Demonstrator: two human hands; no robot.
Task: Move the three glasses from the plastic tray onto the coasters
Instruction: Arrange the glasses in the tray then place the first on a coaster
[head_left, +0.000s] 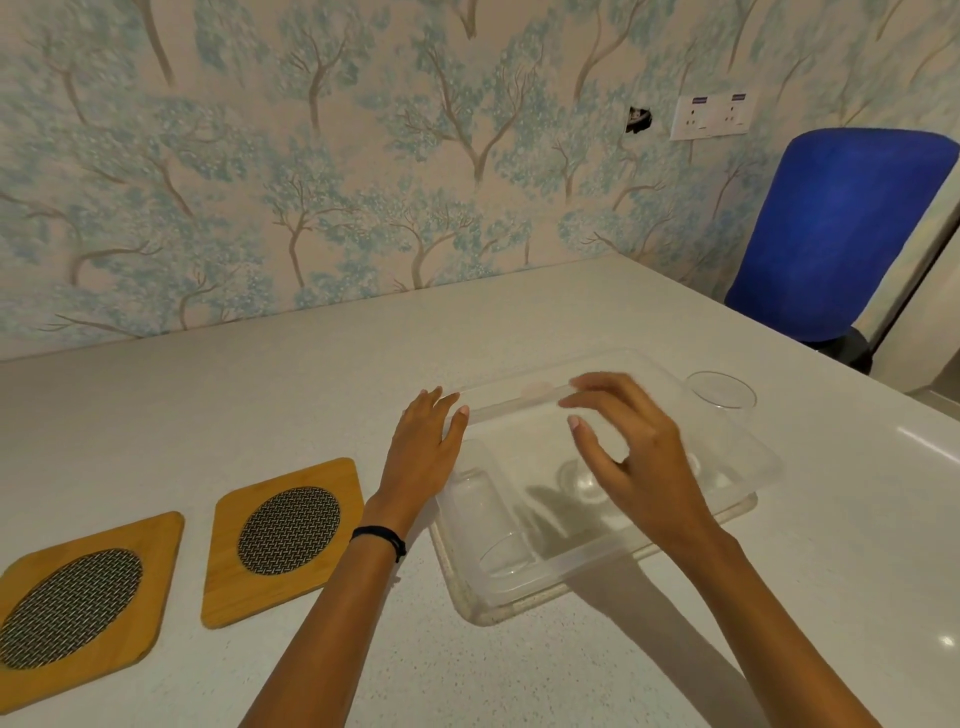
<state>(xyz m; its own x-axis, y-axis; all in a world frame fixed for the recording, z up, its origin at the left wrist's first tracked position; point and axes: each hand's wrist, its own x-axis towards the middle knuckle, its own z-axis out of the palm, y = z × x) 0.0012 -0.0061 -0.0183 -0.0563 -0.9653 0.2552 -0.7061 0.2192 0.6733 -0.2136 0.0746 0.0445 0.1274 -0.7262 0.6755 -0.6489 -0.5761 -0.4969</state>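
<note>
A clear plastic tray (748, 480) lies on the white table, right of centre. Inside it, one clear glass (721, 402) stands upright at the far right corner, another glass (491, 525) lies on its side along the left wall, and a third glass (576, 475) sits mostly hidden beneath my right hand. My right hand (631, 452) hovers over the tray's middle with fingers spread and curved, holding nothing. My left hand (423, 447) rests flat against the tray's far left corner, fingers apart. Two wooden coasters with metal mesh centres, one (283, 538) nearer the tray and one (78, 597) farther left, lie at the left.
A wall with tree-patterned wallpaper (311, 156) runs along the table's far edge. A blue chair (836, 228) stands past the table's right corner, below a white wall socket (712, 115). The table's right edge (930, 441) passes close to the tray.
</note>
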